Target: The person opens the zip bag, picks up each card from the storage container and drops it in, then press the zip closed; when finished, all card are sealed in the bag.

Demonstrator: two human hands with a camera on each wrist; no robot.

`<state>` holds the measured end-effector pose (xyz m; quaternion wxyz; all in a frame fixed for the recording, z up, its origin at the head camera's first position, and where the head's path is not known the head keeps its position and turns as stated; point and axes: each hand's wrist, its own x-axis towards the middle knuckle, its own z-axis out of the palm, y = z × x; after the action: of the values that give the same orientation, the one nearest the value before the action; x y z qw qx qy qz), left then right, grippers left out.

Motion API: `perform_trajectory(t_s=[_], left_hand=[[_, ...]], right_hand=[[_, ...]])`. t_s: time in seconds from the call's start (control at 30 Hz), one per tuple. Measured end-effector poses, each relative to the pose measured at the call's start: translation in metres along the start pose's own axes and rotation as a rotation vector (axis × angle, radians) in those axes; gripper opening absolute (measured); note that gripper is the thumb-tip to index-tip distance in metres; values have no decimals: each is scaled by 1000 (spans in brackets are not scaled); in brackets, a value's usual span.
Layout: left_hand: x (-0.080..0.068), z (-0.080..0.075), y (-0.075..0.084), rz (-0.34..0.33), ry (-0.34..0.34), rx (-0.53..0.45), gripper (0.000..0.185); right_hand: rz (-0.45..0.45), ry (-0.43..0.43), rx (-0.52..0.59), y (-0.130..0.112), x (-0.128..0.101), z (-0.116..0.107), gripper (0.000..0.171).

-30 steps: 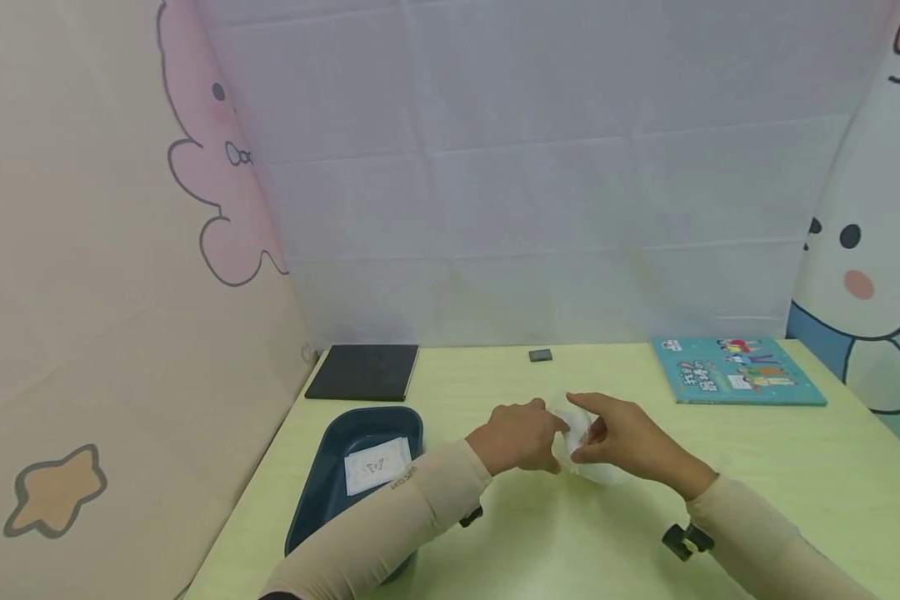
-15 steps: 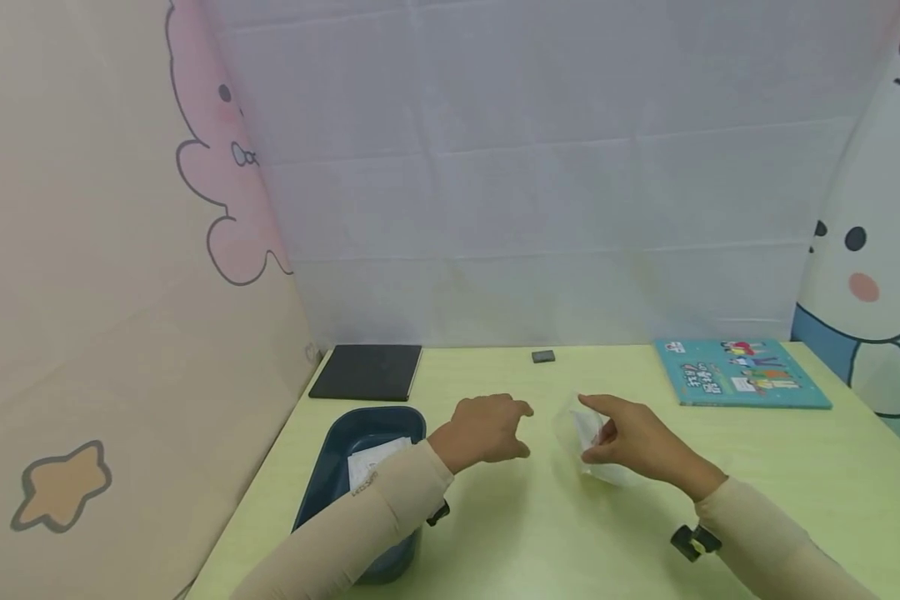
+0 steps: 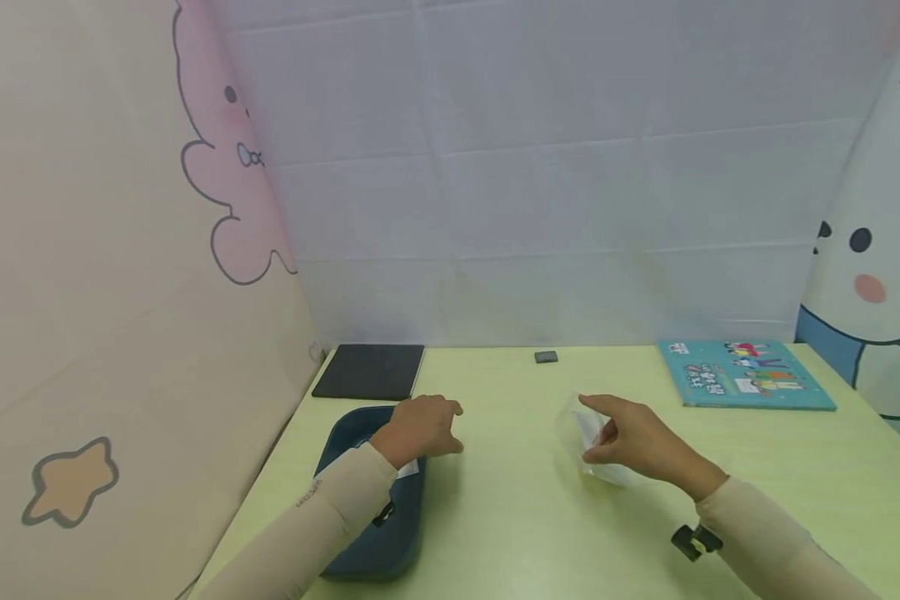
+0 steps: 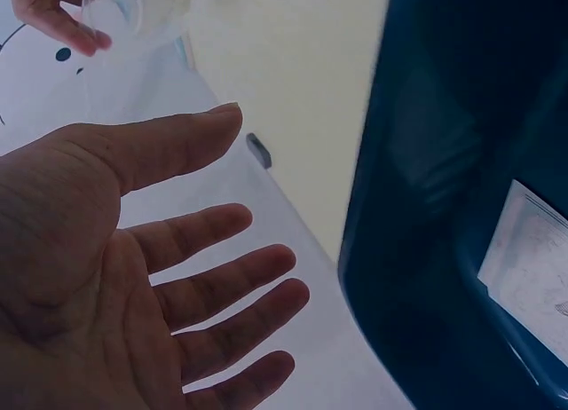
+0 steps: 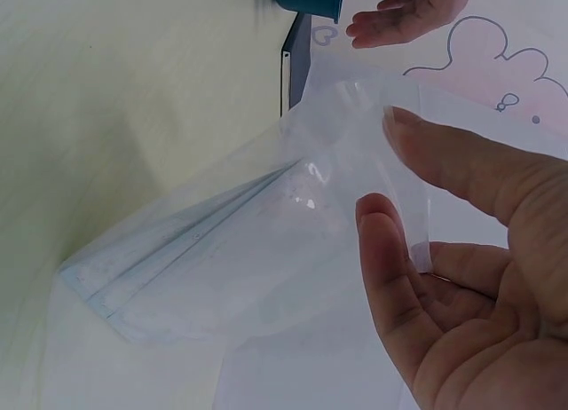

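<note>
My right hand (image 3: 633,442) pinches the clear plastic bag (image 3: 588,446) at mid-table, its long axis running toward me. My left hand (image 3: 420,425), fingers relaxed and empty, hovers over the blue tray (image 3: 367,550), directly above its paper card (image 4: 528,259), well left of the bag.

A clear plastic bag (image 3: 596,450) over a pale yellow-green desk (image 3: 525,525); a dark blue tray (image 3: 390,542) at the left edge, a black pad (image 3: 369,372) and teal picture book (image 3: 746,373) along the back edge.

Clear glossy plastic bag (image 5: 266,268), smooth dark plastic tray (image 3: 390,542), matt green tabletop (image 3: 525,533)
</note>
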<state>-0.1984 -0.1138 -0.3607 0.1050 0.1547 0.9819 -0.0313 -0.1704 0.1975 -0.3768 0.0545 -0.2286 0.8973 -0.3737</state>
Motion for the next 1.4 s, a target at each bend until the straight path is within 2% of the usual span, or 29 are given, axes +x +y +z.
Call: perform_trajectory(t_s=[0.23, 0.57, 0.7, 0.8, 1.0, 1.2, 1.4], left_hand=[[-9, 10, -31, -66, -26, -102, 49], [-16, 20, -61, -149, -99, -114, 45], [-16, 30, -72, -180, -127, -111, 50], [-16, 36, -79, -189, -133, -95, 64], [-14, 39, -82, -215, -191, -76, 72], [-13, 42, -80, -230, -250, -75, 59], [-11, 49, -80, -221, -213, -54, 66]], right_hand=[[12, -2, 9, 2, -1, 1, 81], [27, -3, 7, 4, -1, 0, 82], [23, -6, 16, 4, -1, -1, 81], [28, -6, 20, 5, -1, -1, 82], [34, -2, 13, 7, -1, 0, 82], [42, -12, 24, 8, -3, 2, 81], [33, 3, 13, 9, -3, 4, 81]])
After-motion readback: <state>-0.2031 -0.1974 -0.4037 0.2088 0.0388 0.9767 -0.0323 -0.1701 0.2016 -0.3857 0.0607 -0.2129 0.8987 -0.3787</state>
